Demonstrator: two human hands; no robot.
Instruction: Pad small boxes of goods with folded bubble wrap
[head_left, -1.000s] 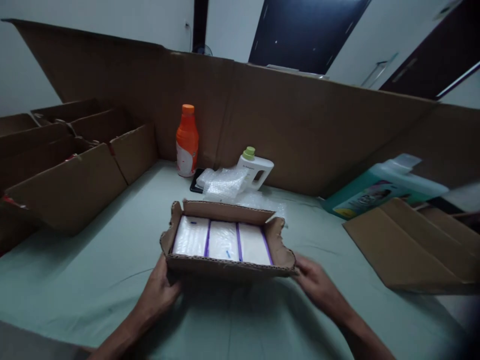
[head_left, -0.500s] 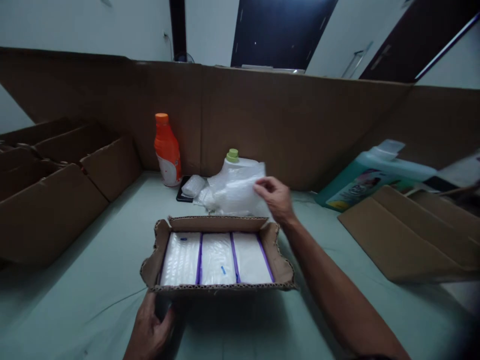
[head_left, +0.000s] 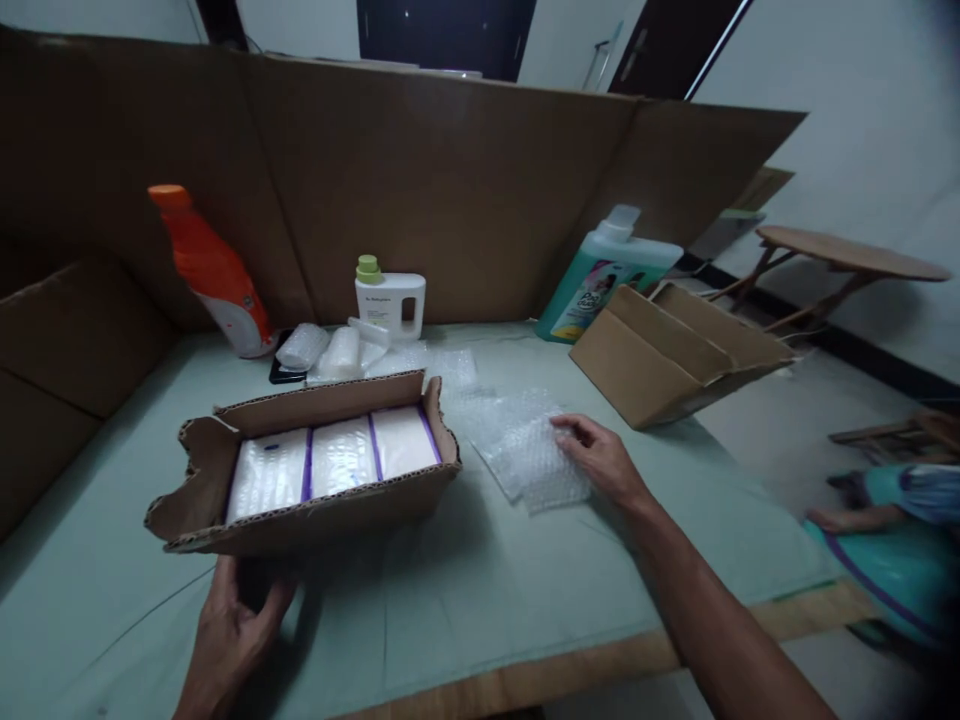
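My right hand pinches the edge of a clear bubble wrap sheet that lies over the cloth to the right of the box. My left hand is at the lower front left of an open cardboard box, gripping it from below; its fingertips are hidden by the box. Inside the box sit three white packs side by side, with purple edges between them. More bubble wrap, partly rolled, lies behind the box.
An orange bottle, a white bottle with a green cap and a teal liquid bottle stand before a cardboard screen. An open carton sits at right. Another person's hand shows beyond the table edge.
My right hand has lowered the bubble wrap from above the back of the box onto the cloth at its right. The view has swung right. My left hand stays at the box.
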